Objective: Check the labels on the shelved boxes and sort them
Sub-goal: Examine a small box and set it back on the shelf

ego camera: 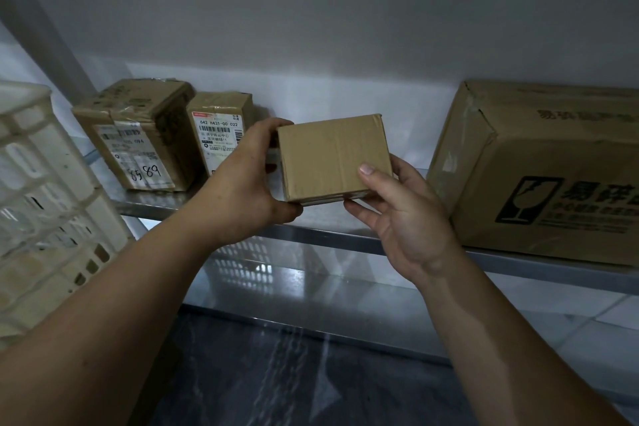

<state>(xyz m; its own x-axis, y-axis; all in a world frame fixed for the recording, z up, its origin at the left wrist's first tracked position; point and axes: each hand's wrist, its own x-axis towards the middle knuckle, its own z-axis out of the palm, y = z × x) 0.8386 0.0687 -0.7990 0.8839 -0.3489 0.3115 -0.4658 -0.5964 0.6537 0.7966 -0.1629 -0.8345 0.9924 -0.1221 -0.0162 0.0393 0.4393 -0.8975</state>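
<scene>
- Small taped cardboard box (333,156), plain-faced, held over the steel shelf (332,237).
- Left grip (242,183) and right grip (404,218) pinch its ends.
- Labelled boxes (138,138) stand left, a big carton (553,176) right, and a white lattice crate (41,201) nearer.

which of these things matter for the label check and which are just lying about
Job: plain box, held by left hand and right hand; box marked 89; box labelled 642; big fragile box.
Lying about: white crate, though it might be a sorting bin; shelf, which only bears the boxes.
</scene>
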